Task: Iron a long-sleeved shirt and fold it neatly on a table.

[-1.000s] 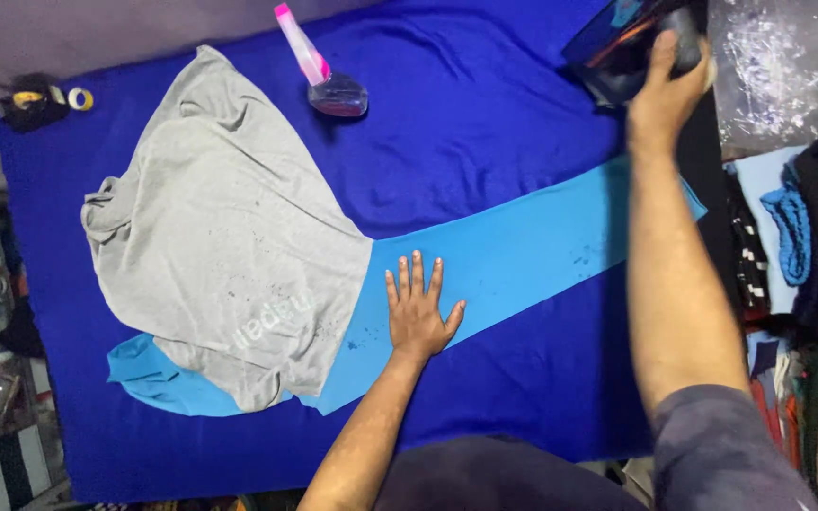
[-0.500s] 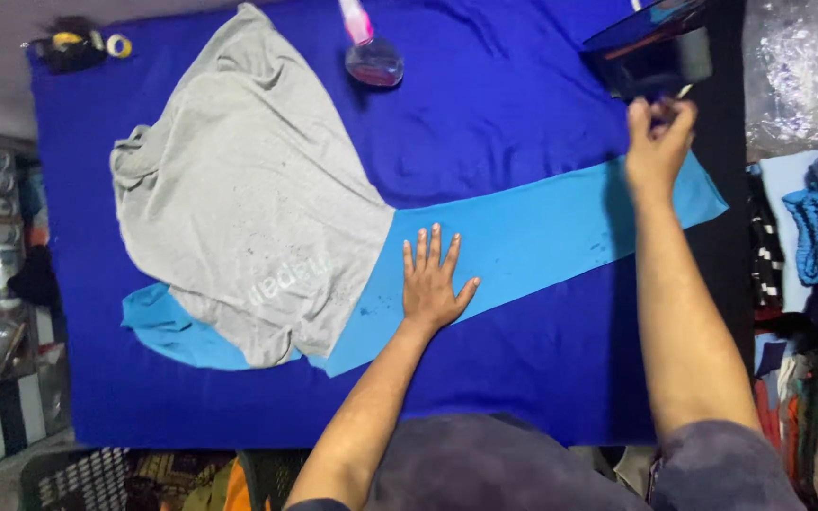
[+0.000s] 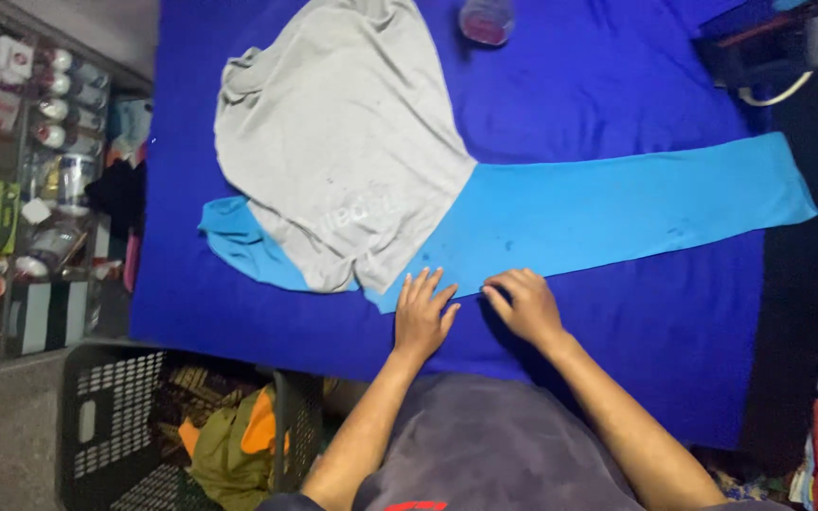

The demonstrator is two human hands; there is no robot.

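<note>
On the far left I see shelves (image 3: 11, 170) full of small bottles and jars. Below them is a dark plastic basket (image 3: 115, 416) with some green and orange cloth inside.

Next comes the big dark blue cover (image 3: 617, 85) spread over the table. A grey shirt (image 3: 343, 142) lies on it, a bit crumpled. Under the shirt is a long light blue cloth (image 3: 617, 208). It sticks out a little on the left of the shirt and runs far out to the right, lying flat.

My left hand (image 3: 421, 317) rests flat at the near edge of the light blue cloth, fingers spread and open. It holds nothing. My right hand (image 3: 523, 305) is just beside it, fingers curled down at the same edge. I cannot tell if it pinches the cloth or only presses on it.

I think the light blue cloth is soft, thin and light. It will bend and wrinkle easily, and it may slide on the cover. The near edge, by my fingers, looks like a good place to take hold.

At the top sits a small round pinkish thing (image 3: 487, 19). In the top right corner is a dark iron (image 3: 759, 52) with a pale cord.
</note>
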